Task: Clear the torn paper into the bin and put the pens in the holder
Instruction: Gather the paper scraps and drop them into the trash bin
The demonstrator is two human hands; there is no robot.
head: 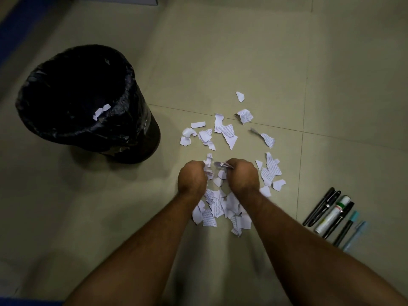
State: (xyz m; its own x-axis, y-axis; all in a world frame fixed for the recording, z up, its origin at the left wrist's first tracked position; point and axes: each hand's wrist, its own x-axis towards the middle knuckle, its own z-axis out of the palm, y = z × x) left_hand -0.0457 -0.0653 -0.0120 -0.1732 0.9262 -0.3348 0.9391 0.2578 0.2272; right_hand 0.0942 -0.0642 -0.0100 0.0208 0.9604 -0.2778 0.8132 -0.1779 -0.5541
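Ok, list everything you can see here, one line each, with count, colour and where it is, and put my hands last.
Round bin lined with a black plastic bag: one, black, on the floor at the left.
Scrap of white paper on the bin's rim: one, white, near side of the rim.
Torn pieces of printed white paper: many, white with print, scattered on the floor in the middle.
Pens and markers: about six, mostly black, one white, one pale blue, side by side at the right.
Tiled floor: beige.
Left hand: grips paper scraps.
Right hand: grips paper scraps.
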